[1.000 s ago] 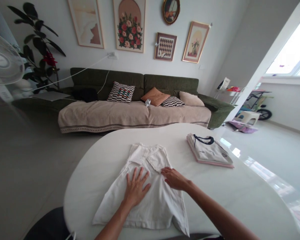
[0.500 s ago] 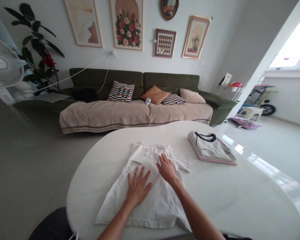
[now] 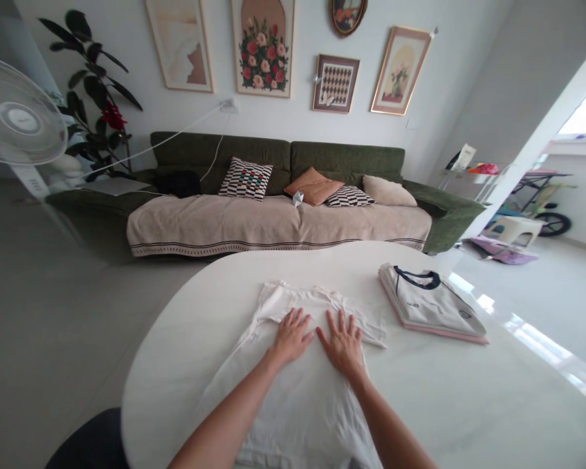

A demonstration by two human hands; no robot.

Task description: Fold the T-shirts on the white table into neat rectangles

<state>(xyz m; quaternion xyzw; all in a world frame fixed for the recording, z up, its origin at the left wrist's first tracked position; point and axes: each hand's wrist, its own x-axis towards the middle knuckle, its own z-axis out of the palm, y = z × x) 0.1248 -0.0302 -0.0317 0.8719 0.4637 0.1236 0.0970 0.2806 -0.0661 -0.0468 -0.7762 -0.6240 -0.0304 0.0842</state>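
Note:
A white T-shirt (image 3: 305, 407) lies spread on the white oval table (image 3: 469, 391), its collar end far from me and one sleeve (image 3: 366, 332) reaching right. My left hand (image 3: 290, 339) rests flat on the upper chest of the shirt, fingers apart. Just to its right, my right hand (image 3: 340, 344) presses flat on the same cloth, also holding nothing. My forearms cover much of the shirt's lower half. To the right of the shirt sits a folded stack of garments (image 3: 430, 306), with a navy-trimmed white shirt on top and a pink edge beneath.
A dark chair seat (image 3: 90, 446) juts in at the table's near left edge. Beyond the table stand a green sofa (image 3: 278, 156) with a beige throw and cushions, and a white standing fan (image 3: 22, 111) at left.
My right hand has moved left onto the shirt's middle, close to my left hand, and my left hand has moved up toward the collar. The right sleeve now lies spread out.

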